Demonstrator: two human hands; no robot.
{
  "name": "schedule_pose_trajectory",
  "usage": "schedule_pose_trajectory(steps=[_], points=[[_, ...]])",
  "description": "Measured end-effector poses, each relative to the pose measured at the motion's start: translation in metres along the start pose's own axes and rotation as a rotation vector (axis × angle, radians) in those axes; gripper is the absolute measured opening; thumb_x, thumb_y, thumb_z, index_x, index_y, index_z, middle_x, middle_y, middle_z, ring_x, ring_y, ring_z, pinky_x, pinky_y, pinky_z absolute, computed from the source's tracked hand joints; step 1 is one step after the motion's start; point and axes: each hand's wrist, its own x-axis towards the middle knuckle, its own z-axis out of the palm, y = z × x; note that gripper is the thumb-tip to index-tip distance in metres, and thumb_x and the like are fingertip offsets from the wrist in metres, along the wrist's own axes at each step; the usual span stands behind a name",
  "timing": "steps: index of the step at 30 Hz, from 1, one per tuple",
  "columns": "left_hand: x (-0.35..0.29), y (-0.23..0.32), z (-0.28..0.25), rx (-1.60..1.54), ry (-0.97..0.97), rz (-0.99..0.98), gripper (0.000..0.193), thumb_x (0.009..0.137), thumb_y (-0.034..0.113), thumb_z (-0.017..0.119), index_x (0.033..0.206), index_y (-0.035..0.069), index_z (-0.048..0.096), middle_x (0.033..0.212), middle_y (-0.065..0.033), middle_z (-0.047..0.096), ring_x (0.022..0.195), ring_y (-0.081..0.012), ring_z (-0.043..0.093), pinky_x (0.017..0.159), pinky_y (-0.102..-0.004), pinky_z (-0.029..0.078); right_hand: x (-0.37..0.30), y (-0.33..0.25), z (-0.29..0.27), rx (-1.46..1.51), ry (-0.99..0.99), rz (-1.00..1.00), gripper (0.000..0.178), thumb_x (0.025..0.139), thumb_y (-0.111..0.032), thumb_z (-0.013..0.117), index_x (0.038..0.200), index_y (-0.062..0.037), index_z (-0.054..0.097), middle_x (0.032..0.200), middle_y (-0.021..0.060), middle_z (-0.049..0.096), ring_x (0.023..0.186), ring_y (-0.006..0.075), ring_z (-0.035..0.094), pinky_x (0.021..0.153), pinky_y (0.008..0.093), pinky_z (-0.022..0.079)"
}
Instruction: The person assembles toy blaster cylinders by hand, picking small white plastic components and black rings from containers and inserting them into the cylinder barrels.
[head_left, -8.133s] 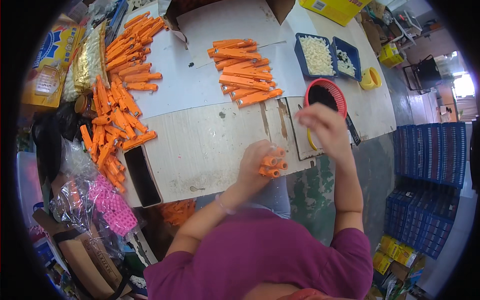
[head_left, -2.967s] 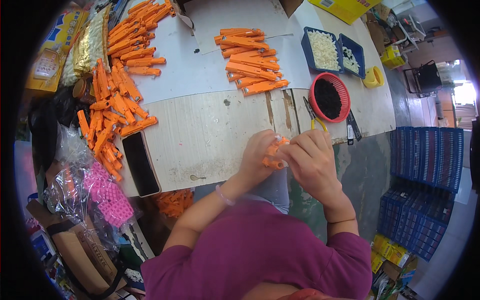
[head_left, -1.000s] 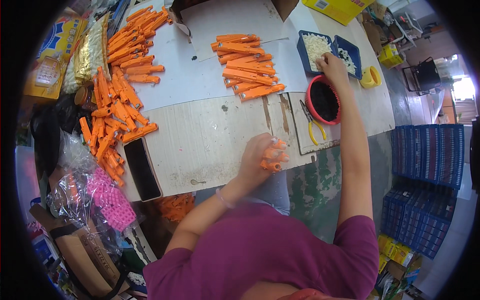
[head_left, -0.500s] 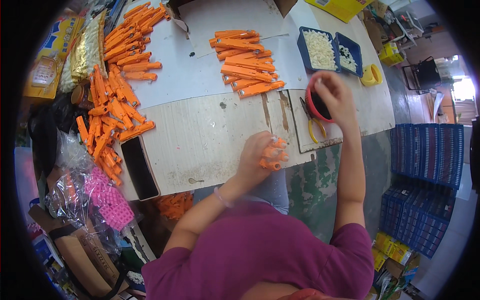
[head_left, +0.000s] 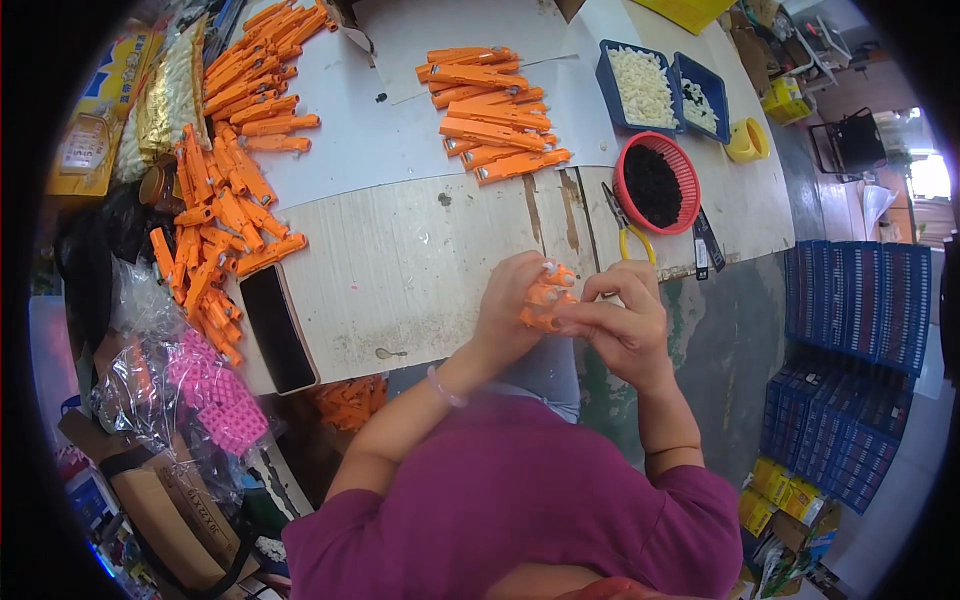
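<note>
A small bunch of orange plastic parts, with pale tips facing right, sits in my left hand, just off the table's front edge. My right hand meets it from the right, thumb and forefinger pinched against the ends of the bunch. Whatever is between those fingertips is too small to make out. Beyond the right hand lie yellow-handled pliers. Behind them stands a red basket holding small black pieces.
More orange parts lie in a middle stack and a large left heap, by a phone. Blue trays hold small white pieces. A yellow ring-shaped thing and a dark flat strip are at right.
My right hand has come from the red basket down to the orange bunch, uncovering the basket. My left hand still holds the bunch in nearly the same place.
</note>
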Motion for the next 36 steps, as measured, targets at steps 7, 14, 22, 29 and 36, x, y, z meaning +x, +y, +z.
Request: schedule_pose_trajectory(steps=[7, 14, 22, 29, 36], points=[[-0.001, 0.001, -0.001, -0.011, -0.005, -0.007, 0.057, 0.071, 0.015, 0.076, 0.119, 0.006, 0.047, 0.115, -0.0163, 0.052, 0.101, -0.0351, 0.054, 0.086, -0.0409, 0.045, -0.006, 0.003, 0.011, -0.022, 0.036, -0.008, 0.022, 0.059, -0.017, 0.078, 0.080, -0.0156, 0.073, 0.085, -0.0015, 0.053, 0.090, 0.0208, 0.047, 0.080, 0.0342, 0.040], [0.000, -0.001, -0.001, -0.013, 0.001, -0.024, 0.056, 0.070, 0.014, 0.076, 0.118, 0.005, 0.048, 0.114, -0.0170, 0.053, 0.101, -0.0359, 0.054, 0.086, -0.0416, 0.045, -0.002, 0.011, 0.011, 0.019, 0.018, -0.041, 0.016, 0.065, -0.012, 0.074, 0.080, -0.0138, 0.068, 0.091, -0.0008, 0.058, 0.093, 0.0222, 0.051, 0.083, 0.0357, 0.040], [0.001, 0.000, 0.000, 0.011, -0.005, -0.006, 0.056, 0.069, 0.013, 0.075, 0.118, 0.006, 0.048, 0.114, -0.0164, 0.054, 0.101, -0.0358, 0.054, 0.086, -0.0415, 0.045, 0.008, -0.011, -0.022, -0.510, -0.247, -0.348, 0.020, 0.070, -0.012, 0.065, 0.090, -0.0095, 0.066, 0.097, 0.0016, 0.058, 0.100, 0.0197, 0.051, 0.089, 0.0380, 0.040], [0.000, 0.002, -0.001, 0.008, -0.022, -0.023, 0.057, 0.068, 0.008, 0.073, 0.120, 0.007, 0.048, 0.115, -0.0158, 0.053, 0.102, -0.0362, 0.053, 0.086, -0.0421, 0.044, 0.024, -0.041, -0.015, -0.964, -0.642, -0.519, 0.014, 0.069, -0.014, 0.056, 0.074, -0.0027, 0.061, 0.078, 0.0088, 0.054, 0.085, 0.0207, 0.051, 0.081, 0.0344, 0.041], [0.000, -0.003, -0.001, 0.057, -0.046, 0.008, 0.060, 0.069, 0.007, 0.072, 0.123, 0.007, 0.046, 0.118, -0.0163, 0.052, 0.105, -0.0371, 0.052, 0.088, -0.0426, 0.044, 0.044, -0.033, -0.015, -0.512, -0.752, -0.207, 0.014, 0.062, -0.014, 0.062, 0.069, -0.0017, 0.060, 0.072, 0.0096, 0.054, 0.073, 0.0239, 0.052, 0.067, 0.0339, 0.042]])
